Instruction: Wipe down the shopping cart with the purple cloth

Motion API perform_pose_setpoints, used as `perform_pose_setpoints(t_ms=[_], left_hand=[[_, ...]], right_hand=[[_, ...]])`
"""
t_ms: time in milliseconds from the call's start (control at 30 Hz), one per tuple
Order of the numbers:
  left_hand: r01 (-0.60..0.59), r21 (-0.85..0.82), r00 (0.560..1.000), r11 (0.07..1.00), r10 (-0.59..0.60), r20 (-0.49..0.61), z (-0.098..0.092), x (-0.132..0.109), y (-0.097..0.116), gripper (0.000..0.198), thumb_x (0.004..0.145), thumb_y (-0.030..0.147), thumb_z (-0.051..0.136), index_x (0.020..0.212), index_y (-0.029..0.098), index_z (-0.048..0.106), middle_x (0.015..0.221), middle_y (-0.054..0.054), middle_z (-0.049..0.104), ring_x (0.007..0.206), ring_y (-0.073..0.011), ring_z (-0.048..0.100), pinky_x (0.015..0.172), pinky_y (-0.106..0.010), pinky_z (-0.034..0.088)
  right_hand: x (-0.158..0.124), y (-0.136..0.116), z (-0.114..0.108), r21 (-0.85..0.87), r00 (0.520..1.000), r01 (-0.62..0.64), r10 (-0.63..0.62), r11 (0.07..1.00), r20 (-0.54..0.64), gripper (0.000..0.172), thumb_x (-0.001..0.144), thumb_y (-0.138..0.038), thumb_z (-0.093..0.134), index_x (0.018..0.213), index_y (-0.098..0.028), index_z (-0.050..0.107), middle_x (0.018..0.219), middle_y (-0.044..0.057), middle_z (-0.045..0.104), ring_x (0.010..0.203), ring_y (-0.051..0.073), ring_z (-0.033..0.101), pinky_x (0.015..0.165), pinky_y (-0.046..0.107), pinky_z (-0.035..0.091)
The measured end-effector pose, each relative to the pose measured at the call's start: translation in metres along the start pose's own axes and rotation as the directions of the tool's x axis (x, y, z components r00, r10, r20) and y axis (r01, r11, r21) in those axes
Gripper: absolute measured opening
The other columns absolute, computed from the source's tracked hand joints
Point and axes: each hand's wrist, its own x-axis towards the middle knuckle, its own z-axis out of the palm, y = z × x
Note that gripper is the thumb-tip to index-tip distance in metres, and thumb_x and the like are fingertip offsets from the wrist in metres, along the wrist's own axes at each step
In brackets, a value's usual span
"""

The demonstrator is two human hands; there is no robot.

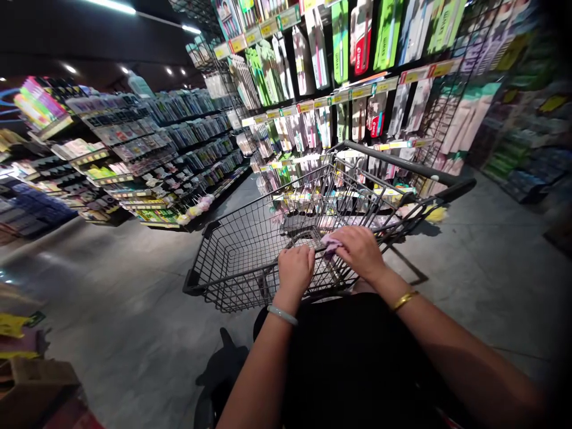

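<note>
A black wire shopping cart (241, 238) stands sideways in front of me, its basket to the left and its push handle (402, 164) to the upper right. My left hand (295, 271) is closed over the near top rim of the basket. Beside it, my right hand (361, 250) is closed around a crumpled light purple cloth (331, 243), which lies against the same rim. Part of the cloth is hidden by the fingers. Wire and floor show through the basket's left part.
Beyond the cart rises a shelf rack (313, 107) of packaged toothbrushes with price strips. More stocked shelves (147, 143) line the left side. A cardboard box (42, 381) sits at the lower left. Grey concrete floor (134, 286) runs between the cart and the left shelves.
</note>
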Motion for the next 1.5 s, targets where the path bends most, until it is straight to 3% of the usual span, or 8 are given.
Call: perform_pose_setpoints(t_ms=[167, 367, 533, 733, 967, 1167, 1300, 1500], left_hand=[[0.019, 0.031, 0.997, 0.999, -0.016, -0.072, 0.004, -0.002, -0.017, 0.039, 0.104, 0.039, 0.031, 0.085, 0.021, 0.059, 0.081, -0.003, 0.068, 0.087, -0.0202, 0.061, 0.091, -0.038, 0.03], [0.005, 0.048, 1.0, 0.999, -0.003, -0.031, -0.003, -0.004, -0.045, 0.042, 0.105, 0.039, 0.03, 0.082, 0.021, 0.059, 0.082, -0.002, 0.069, 0.087, -0.019, 0.06, 0.087, -0.035, 0.03], [0.062, 0.057, 0.998, 0.996, -0.061, -0.013, -0.011, -0.009, -0.073, 0.043, 0.105, 0.036, 0.031, 0.078, 0.02, 0.06, 0.08, -0.002, 0.067, 0.084, -0.0182, 0.059, 0.081, -0.033, 0.031], [0.062, 0.037, 0.998, 0.997, -0.063, 0.015, -0.017, -0.014, -0.091, 0.048, 0.105, 0.038, 0.028, 0.073, 0.02, 0.059, 0.076, -0.002, 0.066, 0.08, -0.0172, 0.058, 0.076, -0.031, 0.031], [0.075, -0.002, 0.996, 0.997, -0.075, 0.053, -0.024, -0.019, -0.113, 0.052, 0.103, 0.04, 0.026, 0.07, 0.02, 0.06, 0.075, -0.004, 0.067, 0.081, -0.0182, 0.059, 0.08, -0.031, 0.036], [0.228, -0.017, 0.952, 0.974, -0.226, -0.205, -0.029, -0.02, -0.058, 0.03, 0.098, 0.031, 0.04, 0.107, 0.024, 0.068, 0.116, -0.007, 0.07, 0.116, -0.0256, 0.055, 0.109, -0.047, 0.023], [0.018, -0.176, 0.988, 0.984, -0.045, -0.15, -0.016, -0.016, 0.01, 0.035, 0.099, 0.033, 0.043, 0.13, 0.026, 0.058, 0.127, -0.008, 0.067, 0.121, -0.0247, 0.054, 0.116, -0.05, 0.015], [-0.031, -0.254, 0.988, 0.967, -0.008, -0.151, -0.003, -0.013, 0.025, 0.033, 0.101, 0.034, 0.038, 0.088, 0.024, 0.066, 0.088, -0.003, 0.071, 0.091, -0.0207, 0.061, 0.102, -0.042, 0.032]], right_hand=[[-0.005, -0.013, 0.008, 0.027, 0.961, -0.207, 0.209, 0.978, -0.182, 0.024, 0.088, -0.021, 0.058, 0.109, -0.024, 0.068, 0.112, 0.006, 0.069, 0.109, 0.026, 0.056, 0.101, 0.044, 0.035], [-0.019, -0.042, 0.025, 0.056, 0.98, 0.153, -0.144, 0.987, -0.134, 0.019, 0.089, -0.013, 0.059, 0.094, -0.028, 0.07, 0.107, 0.0, 0.071, 0.113, 0.02, 0.053, 0.107, 0.042, 0.031], [-0.027, -0.016, -0.001, -0.026, 0.979, -0.038, 0.032, 0.999, -0.199, 0.018, 0.088, -0.013, 0.06, 0.094, -0.026, 0.07, 0.109, 0.004, 0.069, 0.115, 0.023, 0.052, 0.104, 0.044, 0.032], [-0.043, -0.042, 0.016, 0.041, 0.982, 0.168, -0.163, 0.985, -0.096, 0.02, 0.09, -0.012, 0.057, 0.086, -0.027, 0.069, 0.104, -0.001, 0.071, 0.109, 0.02, 0.055, 0.094, 0.04, 0.033], [-0.048, -0.007, -0.072, 0.029, 0.977, 0.004, 0.003, 1.0, -0.215, 0.022, 0.084, -0.012, 0.059, 0.092, -0.028, 0.071, 0.102, 0.003, 0.068, 0.107, 0.024, 0.058, 0.091, 0.042, 0.038], [-0.04, -0.011, -0.093, -0.009, 0.961, -0.006, 0.003, 1.0, -0.275, 0.025, 0.082, -0.009, 0.057, 0.092, -0.029, 0.07, 0.101, 0.004, 0.067, 0.103, 0.026, 0.059, 0.089, 0.044, 0.044], [-0.036, -0.022, -0.094, 0.06, 0.973, 0.049, -0.034, 0.997, -0.229, 0.027, 0.084, -0.01, 0.055, 0.093, -0.031, 0.069, 0.101, 0.003, 0.068, 0.102, 0.025, 0.06, 0.085, 0.043, 0.047], [-0.026, 0.025, -0.156, -0.054, 0.928, -0.14, 0.112, 0.989, -0.356, 0.026, 0.078, -0.012, 0.059, 0.089, -0.031, 0.072, 0.099, 0.005, 0.067, 0.099, 0.027, 0.062, 0.088, 0.046, 0.046]])
